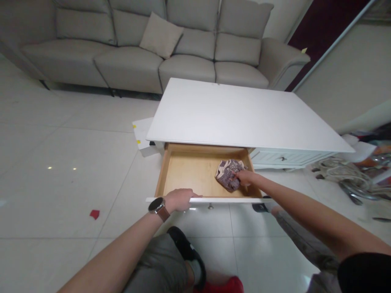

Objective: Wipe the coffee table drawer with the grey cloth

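Pale wood walls the open drawer (163, 171), which juts from the white counter (238, 114) toward six o'clock. At its near side, the left hand (181, 198) is closed over the drawer front (226, 200). From that hand the patterned cloth (228, 175) lies toward two o'clock, in the right part of the drawer, bunched so that its long axis is hard to tell. Nearer, and touching it, is the right hand (246, 178), fingers narrow and holding its right side, the cloth at nine o'clock from the palm.
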Action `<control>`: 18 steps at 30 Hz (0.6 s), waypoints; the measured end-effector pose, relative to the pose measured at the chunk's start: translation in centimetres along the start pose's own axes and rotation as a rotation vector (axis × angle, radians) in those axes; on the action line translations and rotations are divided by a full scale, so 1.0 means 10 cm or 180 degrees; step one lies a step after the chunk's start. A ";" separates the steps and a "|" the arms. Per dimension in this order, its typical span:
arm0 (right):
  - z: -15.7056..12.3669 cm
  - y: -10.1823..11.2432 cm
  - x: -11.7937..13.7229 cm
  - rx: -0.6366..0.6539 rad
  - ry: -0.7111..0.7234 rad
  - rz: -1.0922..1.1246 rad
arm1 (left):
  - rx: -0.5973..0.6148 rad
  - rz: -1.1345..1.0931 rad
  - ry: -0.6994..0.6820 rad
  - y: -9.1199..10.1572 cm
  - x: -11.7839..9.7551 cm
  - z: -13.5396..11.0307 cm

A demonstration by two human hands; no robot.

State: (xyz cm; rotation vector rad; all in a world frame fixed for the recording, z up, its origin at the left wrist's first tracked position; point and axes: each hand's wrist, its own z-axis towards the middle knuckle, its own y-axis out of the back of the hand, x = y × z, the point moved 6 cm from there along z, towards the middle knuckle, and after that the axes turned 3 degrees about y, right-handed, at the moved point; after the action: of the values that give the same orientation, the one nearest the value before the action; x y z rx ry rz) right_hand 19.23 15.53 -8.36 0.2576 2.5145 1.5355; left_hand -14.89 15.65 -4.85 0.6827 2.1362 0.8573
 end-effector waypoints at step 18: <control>0.44 0.05 2.22 0.0224 0.1937 -0.0603 | 0.0154 0.0114 -0.0007 0.01 -0.02 0.02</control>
State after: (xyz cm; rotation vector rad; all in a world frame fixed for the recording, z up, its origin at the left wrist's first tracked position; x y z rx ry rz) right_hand -1.14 24.91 -11.30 -0.5041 2.9213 1.6318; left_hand -14.56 15.64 -4.81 0.7481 2.1549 0.8256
